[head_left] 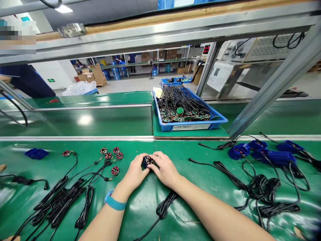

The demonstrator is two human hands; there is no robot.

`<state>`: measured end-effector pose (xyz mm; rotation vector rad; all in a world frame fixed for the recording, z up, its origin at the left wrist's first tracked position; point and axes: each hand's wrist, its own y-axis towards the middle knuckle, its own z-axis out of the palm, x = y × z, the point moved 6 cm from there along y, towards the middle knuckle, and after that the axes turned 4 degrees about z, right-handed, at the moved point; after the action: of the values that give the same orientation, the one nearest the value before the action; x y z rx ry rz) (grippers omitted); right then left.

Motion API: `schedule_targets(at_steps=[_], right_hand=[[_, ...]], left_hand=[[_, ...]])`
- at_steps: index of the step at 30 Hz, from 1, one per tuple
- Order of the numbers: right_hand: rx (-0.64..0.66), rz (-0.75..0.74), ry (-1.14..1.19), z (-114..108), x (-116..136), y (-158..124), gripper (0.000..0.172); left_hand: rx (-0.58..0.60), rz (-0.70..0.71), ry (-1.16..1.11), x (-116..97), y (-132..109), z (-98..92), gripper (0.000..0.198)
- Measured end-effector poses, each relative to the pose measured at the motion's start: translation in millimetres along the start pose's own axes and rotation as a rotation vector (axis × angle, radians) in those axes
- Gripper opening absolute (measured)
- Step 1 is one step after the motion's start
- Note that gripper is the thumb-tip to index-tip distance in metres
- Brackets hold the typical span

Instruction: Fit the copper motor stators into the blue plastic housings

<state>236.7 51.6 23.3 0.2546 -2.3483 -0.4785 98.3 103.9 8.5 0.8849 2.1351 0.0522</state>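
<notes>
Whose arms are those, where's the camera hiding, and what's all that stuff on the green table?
There's no robot here, just a person working with bare hands. The camera sits on their head, looking forward and down, so you see about what they see.

The left hand, with a blue band on its wrist, and the right hand hold a small round part between their fingers.

On the green table, more round parts and bundled black cables lie to the left. To the right are blue pieces with more cables. Behind the hands, a blue tray is heaped with black wires and green boards.
</notes>
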Motion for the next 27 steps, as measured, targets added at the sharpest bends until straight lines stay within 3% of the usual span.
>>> schedule_targets(at_steps=[12,20,24,27], right_hand=[[-0.002,0.03,-0.019,-3.6,-0.1,1.0,0.029],[0.078,0.131,-0.257,4.9,0.5,-3.5,0.034],[0.062,0.145,-0.162,3.6,-2.4,-1.4,0.037],[0.034,0.201,-0.04,-6.0,-11.3,3.9,0.049]], left_hand=[[0.021,0.016,-0.037,-3.5,1.6,1.7,0.049],[0.018,0.008,-0.022,-2.8,-0.2,4.1,0.044],[0.019,-0.016,-0.039,-1.3,-1.2,5.1,0.05],[-0.076,0.003,-0.043,-1.3,0.0,-3.3,0.052]])
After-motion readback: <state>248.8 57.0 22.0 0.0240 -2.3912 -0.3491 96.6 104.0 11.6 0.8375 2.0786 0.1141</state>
